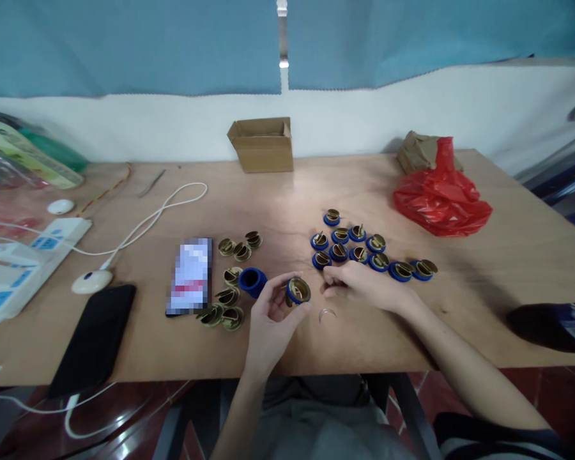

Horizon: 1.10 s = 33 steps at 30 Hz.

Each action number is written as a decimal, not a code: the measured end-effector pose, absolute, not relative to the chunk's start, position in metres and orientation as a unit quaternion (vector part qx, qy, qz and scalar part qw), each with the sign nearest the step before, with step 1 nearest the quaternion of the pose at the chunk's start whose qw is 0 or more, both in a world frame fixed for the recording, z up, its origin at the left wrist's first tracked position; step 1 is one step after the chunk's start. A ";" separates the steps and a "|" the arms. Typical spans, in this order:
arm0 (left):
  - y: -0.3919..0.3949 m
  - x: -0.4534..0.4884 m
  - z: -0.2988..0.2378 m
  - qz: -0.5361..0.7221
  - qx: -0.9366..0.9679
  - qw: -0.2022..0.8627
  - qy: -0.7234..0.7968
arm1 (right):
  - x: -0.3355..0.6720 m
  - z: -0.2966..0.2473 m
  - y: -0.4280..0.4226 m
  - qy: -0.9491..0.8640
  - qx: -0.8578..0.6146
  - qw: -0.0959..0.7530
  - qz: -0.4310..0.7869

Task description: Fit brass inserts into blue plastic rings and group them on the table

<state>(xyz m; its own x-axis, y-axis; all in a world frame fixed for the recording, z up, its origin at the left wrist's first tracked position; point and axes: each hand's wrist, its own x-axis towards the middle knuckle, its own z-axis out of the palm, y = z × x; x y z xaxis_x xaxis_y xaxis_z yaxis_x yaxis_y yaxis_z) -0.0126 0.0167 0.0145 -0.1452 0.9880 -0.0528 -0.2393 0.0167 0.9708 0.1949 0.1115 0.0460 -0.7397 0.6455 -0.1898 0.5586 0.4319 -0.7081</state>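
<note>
My left hand (268, 319) pinches a blue ring with a brass insert (298, 291) between thumb and fingers, just above the wooden table (508, 255). My right hand (359, 284) rests on the table beside it, fingers curled, its tips touching the near edge of a group of several finished blue-and-brass pieces (359, 246). A small clear ring (327, 314) lies below that hand. An empty blue ring (252, 281) stands left of my left hand, among several loose brass inserts (227, 297).
A phone with a lit screen (190, 276) and a black phone (96, 335) lie at the left, beside a white cable (158, 214) and power strips (23, 262). A cardboard box (262, 144) and a red plastic bag (438, 195) sit at the back.
</note>
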 end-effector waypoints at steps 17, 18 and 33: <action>0.018 -0.013 0.012 0.590 0.399 0.533 0.456 | 0.172 0.041 0.096 -0.613 -0.213 0.213 0.730; 0.019 -0.013 0.013 0.592 0.399 0.535 0.453 | 0.171 0.040 0.097 -0.610 -0.213 0.215 0.732; 0.015 -0.013 0.004 0.578 0.423 0.517 0.468 | 0.167 0.040 0.090 -0.615 -0.256 0.233 0.708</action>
<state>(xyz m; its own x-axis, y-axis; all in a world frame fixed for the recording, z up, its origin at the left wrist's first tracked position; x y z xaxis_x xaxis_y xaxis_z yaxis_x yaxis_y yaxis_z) -0.0131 0.0152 0.0043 -0.1064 0.9943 0.0051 -0.2021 -0.0267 0.9790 0.1667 0.0904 0.0400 -0.7599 0.6456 -0.0760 -0.0151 -0.1344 -0.9908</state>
